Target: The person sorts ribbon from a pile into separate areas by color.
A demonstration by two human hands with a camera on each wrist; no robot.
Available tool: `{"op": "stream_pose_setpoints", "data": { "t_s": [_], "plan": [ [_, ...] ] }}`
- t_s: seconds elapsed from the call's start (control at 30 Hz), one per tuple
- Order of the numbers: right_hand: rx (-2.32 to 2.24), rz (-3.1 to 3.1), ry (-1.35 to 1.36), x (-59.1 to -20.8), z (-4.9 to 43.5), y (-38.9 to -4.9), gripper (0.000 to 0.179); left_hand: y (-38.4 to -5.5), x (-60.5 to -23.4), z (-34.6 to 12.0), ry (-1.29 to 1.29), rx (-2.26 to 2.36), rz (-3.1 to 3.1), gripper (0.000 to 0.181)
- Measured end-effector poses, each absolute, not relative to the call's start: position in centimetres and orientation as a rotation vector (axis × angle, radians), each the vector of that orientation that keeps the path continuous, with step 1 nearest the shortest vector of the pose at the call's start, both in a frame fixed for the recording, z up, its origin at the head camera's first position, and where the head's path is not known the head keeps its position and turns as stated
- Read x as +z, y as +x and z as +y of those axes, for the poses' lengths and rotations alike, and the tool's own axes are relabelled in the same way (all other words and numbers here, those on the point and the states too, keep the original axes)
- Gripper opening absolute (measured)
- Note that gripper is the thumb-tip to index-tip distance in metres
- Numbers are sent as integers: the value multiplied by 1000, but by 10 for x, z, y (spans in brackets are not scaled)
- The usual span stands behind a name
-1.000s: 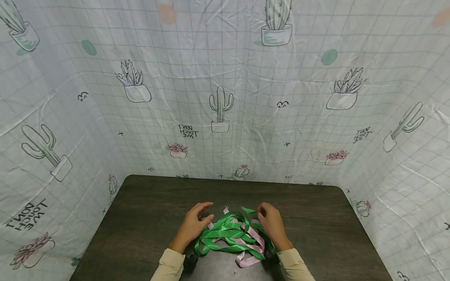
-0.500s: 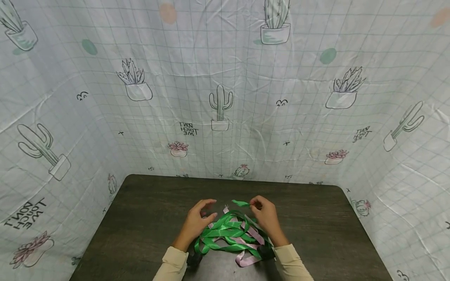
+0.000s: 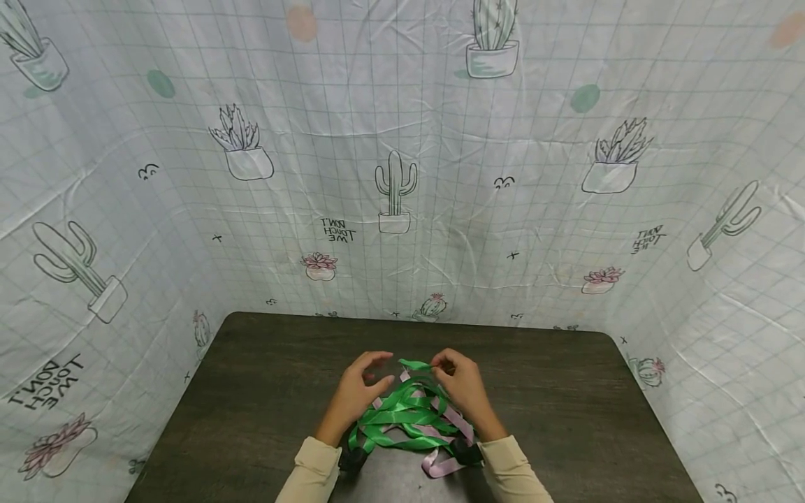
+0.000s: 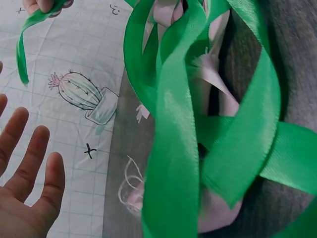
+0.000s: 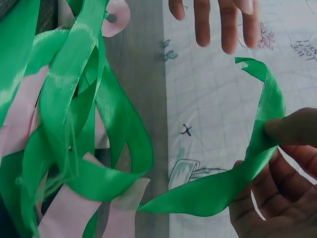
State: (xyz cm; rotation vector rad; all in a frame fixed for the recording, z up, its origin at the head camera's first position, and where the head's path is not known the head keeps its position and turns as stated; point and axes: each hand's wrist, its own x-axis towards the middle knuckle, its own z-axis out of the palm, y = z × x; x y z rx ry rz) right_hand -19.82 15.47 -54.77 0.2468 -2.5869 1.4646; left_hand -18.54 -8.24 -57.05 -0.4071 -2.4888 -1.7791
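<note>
My right hand (image 3: 462, 383) pinches a green satin ribbon (image 5: 213, 196) near its end, thumb against fingers. The free tip curls up beyond the pinch, toward the left hand. Spread fingers and nothing in the palm mark my left hand (image 3: 355, 388), which hovers over the left side of the pile, apart from the ribbon end. Below both hands lies a tangled heap of green ribbon (image 4: 173, 148) mixed with pink ribbon (image 5: 64, 213). Frayed pale threads (image 4: 131, 191) stick out of the pink pieces in the left wrist view.
The dark wooden table (image 3: 264, 391) spreads around the heap. A white cloth (image 3: 440, 140) printed with cacti hangs behind and along both sides. A black wrist camera (image 3: 353, 459) sits under the left wrist, and another black one (image 3: 465, 453) under the right.
The right hand has lifted the green ribbon end from the heap's far right and carried it left, closer to the left hand. The left hand has shifted slightly right and forward.
</note>
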Motion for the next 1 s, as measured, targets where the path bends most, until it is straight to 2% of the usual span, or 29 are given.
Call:
{"op": "stream_pose_setpoints", "data": {
  "t_s": [0.3,0.77,1.0],
  "plan": [
    [1494,-2621,343,-540,141,-194,16,-190,-570,-73,-475,-1761,-2491,37],
    [1529,-2652,401,-536,128,-190,18,-187,-568,-67,-466,-1905,-2435,12],
    [1573,-2652,396,-533,126,-190,17,-187,-565,-67,-410,-2054,-2364,12]
  ]
}}
